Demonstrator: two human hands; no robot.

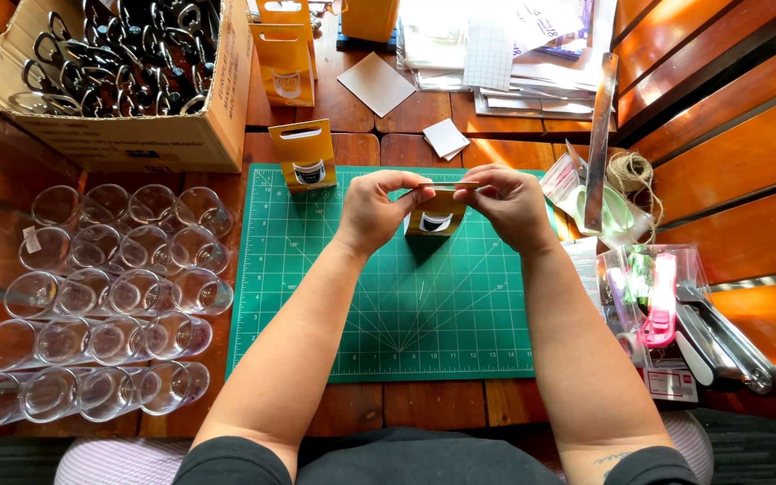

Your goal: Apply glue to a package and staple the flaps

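Observation:
A small yellow-orange cardboard box (436,218) with a window cut-out is held above the green cutting mat (388,305). My left hand (377,208) pinches its top flap from the left. My right hand (507,205) pinches the same flap from the right. A second matching box (305,154) stands upright at the mat's far left corner.
Rows of clear plastic cups (110,296) lie on their sides at left. A cardboard carton of black metal clips (127,72) sits far left. More yellow boxes (285,54), paper stacks (505,45), a metal ruler (600,135), twine (632,171), scissors and a stapler (720,341) lie at right.

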